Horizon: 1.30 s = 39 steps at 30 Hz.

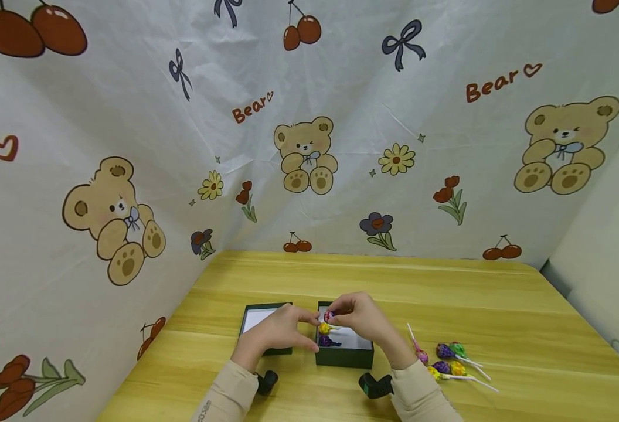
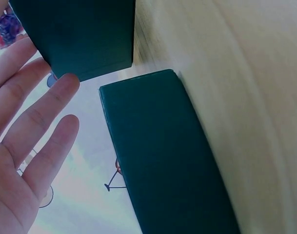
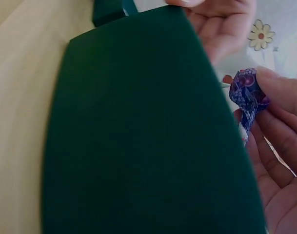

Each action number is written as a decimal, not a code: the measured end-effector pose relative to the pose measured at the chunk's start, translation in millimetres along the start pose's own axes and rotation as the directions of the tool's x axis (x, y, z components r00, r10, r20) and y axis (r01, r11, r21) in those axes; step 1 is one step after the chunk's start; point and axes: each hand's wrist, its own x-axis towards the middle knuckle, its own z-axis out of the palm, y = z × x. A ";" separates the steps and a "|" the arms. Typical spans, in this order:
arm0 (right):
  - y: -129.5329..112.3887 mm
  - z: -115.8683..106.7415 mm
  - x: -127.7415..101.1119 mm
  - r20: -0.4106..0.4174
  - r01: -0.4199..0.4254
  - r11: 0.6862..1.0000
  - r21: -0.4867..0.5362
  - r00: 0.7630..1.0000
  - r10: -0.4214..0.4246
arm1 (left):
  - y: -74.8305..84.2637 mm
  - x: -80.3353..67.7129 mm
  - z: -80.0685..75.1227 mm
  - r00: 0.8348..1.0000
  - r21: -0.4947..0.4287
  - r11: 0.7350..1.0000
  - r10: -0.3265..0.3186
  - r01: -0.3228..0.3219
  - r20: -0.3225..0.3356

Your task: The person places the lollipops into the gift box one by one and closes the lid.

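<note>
My right hand pinches a wrapped lollipop by its head, over the near-left corner of the open green box. In the right wrist view the fingers curl round the purple-and-red wrapper, with its twisted tail hanging down toward the palm. I cannot see the stick in any view, so I cannot tell the lollipop's long axis or which way it points.

My left hand lies flat and relaxed just left of the box, holding nothing; its fingertips reach toward the lollipop, nearly touching it. The right hand is the nearer: it has the sweet.

Two lollipops, one yellow and one purple, already lie in the box directly below. The box lid sits on the bench under my left hand. Loose lollipops lie well to the right, with sticks running right and away.
</note>
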 end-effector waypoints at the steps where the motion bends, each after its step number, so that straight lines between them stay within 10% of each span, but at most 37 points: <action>1: 1.3 1.6 0.7 0.002 0.002 1.000 -0.012 1.000 -0.002 | 0.1 -0.1 -0.1 1.000 0.004 1.000 0.001 -0.001 -0.001; 39: 16.1 22.6 11.3 -0.010 -0.087 0.982 -0.170 0.996 0.086 | 4.3 -2.7 -3.1 1.000 -0.007 1.000 0.008 -0.008 0.004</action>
